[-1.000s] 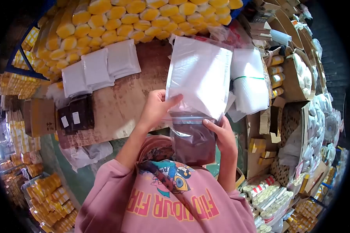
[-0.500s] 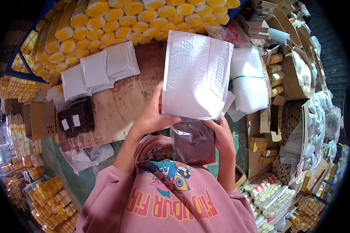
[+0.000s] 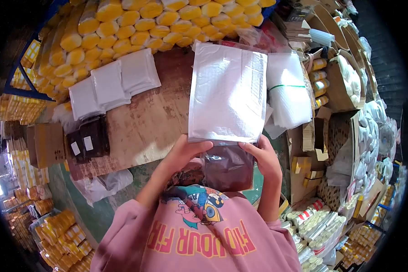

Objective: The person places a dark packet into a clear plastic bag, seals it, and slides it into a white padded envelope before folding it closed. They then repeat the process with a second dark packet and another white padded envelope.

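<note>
A white padded mailer (image 3: 227,93) is held up in front of me by its lower edge. My left hand (image 3: 182,152) grips that edge at the left corner, thumb on top and fingers hidden beneath. At the right corner my right hand (image 3: 261,156) is closed the same way, its thumb pressed near the edge. Below the mailer, between my hands, a dark brown package (image 3: 229,167) in shiny clear plastic reaches toward my shirt. Its upper end disappears at the mailer's lower edge.
Three white mailers (image 3: 111,84) and dark labelled packages (image 3: 88,138) lie on the worn wooden table (image 3: 140,131). Yellow-ended rolls (image 3: 163,31) are stacked behind. A banded stack of bubble bags (image 3: 288,90) is at right, beside cardboard boxes (image 3: 344,81). A small carton (image 3: 45,143) sits left.
My left hand has slid from the mailer's left side down to its lower corner. The mailer's top edge has dropped slightly and leveled. My right hand has shifted slightly right and down.
</note>
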### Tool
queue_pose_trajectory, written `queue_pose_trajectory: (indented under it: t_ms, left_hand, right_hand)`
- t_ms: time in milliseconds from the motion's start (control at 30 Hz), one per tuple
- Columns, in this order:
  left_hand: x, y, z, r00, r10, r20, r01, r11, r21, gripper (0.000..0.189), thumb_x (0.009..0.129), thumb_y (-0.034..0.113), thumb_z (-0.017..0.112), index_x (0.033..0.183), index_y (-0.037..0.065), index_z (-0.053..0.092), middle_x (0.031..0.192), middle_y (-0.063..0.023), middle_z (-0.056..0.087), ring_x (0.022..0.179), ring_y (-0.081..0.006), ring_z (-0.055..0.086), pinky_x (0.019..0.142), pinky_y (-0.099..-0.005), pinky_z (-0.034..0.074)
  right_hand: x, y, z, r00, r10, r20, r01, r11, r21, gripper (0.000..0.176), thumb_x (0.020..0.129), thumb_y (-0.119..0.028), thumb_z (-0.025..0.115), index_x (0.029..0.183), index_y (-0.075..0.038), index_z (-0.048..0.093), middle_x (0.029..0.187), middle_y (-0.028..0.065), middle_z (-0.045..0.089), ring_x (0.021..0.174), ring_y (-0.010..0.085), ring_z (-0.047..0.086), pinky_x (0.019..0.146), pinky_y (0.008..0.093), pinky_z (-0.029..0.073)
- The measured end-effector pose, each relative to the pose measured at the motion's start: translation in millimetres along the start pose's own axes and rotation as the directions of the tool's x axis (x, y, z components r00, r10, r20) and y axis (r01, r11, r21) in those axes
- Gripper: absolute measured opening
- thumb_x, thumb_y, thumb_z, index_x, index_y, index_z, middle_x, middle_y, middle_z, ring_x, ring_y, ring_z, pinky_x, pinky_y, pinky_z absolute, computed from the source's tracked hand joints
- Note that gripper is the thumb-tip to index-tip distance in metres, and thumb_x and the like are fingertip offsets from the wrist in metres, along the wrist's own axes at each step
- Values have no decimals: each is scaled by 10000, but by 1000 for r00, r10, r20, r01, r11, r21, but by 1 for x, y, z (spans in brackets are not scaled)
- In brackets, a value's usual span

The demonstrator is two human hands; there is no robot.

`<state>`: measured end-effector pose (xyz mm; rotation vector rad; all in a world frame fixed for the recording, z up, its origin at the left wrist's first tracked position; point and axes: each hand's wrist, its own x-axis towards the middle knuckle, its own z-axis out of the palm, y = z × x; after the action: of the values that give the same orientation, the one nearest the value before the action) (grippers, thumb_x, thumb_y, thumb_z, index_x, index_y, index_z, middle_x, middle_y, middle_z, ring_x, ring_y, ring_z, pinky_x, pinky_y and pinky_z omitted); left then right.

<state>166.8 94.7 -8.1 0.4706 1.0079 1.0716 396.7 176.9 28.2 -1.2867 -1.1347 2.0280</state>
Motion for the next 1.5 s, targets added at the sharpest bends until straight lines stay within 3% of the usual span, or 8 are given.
queue_pose_trajectory:
  t_ms: [267, 400, 600, 767, 933, 1033, 1200, 1500]
  left_hand:
    - [-10, 3, 8, 995, 86, -50, -69, 957, 282, 487, 868, 242, 711, 1238, -18, 530, 1059, -43, 614, 942, -124, 574, 805, -264, 480]
    - [2, 38, 18, 998, 37, -45, -52, 909, -414, 372, 868, 267, 703, 1088, -19, 612, 943, -10, 630, 853, -138, 606, 769, -271, 487]
    - [15, 26, 15, 997, 22, -69, -11, 988, 155, 271, 898, 218, 659, 1030, -18, 643, 921, -19, 648, 848, -88, 602, 737, -264, 489]
    - [2, 26, 33, 980, 123, -155, -93, 977, 192, 293, 886, 225, 675, 983, -51, 671, 882, -10, 653, 811, -69, 579, 690, -241, 477]
    - [-1, 25, 34, 960, 231, -157, -177, 938, 298, 246, 892, 175, 666, 1019, -36, 671, 912, -10, 664, 833, -76, 590, 718, -246, 486]
    - [-6, 28, 36, 965, 157, -209, -123, 979, 165, 211, 884, 133, 671, 1021, -28, 672, 930, -16, 672, 856, -81, 599, 747, -247, 493]
    - [-6, 23, 33, 969, 212, -125, -167, 939, 299, 234, 859, 90, 693, 1068, -11, 661, 963, -29, 681, 879, -93, 614, 777, -248, 501]
    - [-6, 14, 29, 966, 182, -183, -125, 950, 285, 279, 859, 130, 706, 1073, -39, 650, 964, -42, 684, 874, -86, 611, 774, -247, 502]
  right_hand:
    - [-7, 0, -4, 998, -64, -9, 64, 996, -70, 457, 823, -160, 726, 1189, 46, 546, 1096, 73, 609, 979, 133, 559, 868, 275, 452]
    - [-5, 2, -7, 999, -54, -1, 54, 996, -70, 462, 830, -158, 718, 1201, 46, 533, 1101, 67, 603, 1003, 140, 554, 885, 280, 445]
    - [-2, 10, 4, 994, -102, -31, 103, 994, 26, 515, 854, -155, 684, 1281, 37, 468, 1183, 84, 562, 1066, 159, 535, 935, 300, 431]
    - [-8, 12, 3, 984, -176, -8, 176, 984, -34, 547, 890, -202, 636, 1331, 41, 421, 1224, 99, 536, 1087, 175, 525, 951, 304, 421]
    - [-6, -13, 11, 986, 68, -153, -57, 996, 75, 436, 885, -329, 669, 1109, 39, 603, 1016, 40, 622, 891, 87, 557, 789, 247, 449]
    - [1, -11, -5, 1000, 21, 17, -21, 999, -47, 424, 879, -307, 678, 1115, 38, 603, 1005, 39, 627, 869, 87, 557, 771, 255, 451]
    - [17, -26, -23, 993, 83, 81, -75, 992, -98, 565, 688, -158, 768, 1174, 56, 573, 1046, 83, 648, 937, 166, 619, 853, 295, 480]
    - [31, -8, -6, 988, 13, 156, -25, 997, 75, 738, 645, -136, 814, 1277, 50, 483, 1156, 114, 603, 1052, 198, 572, 927, 329, 443]
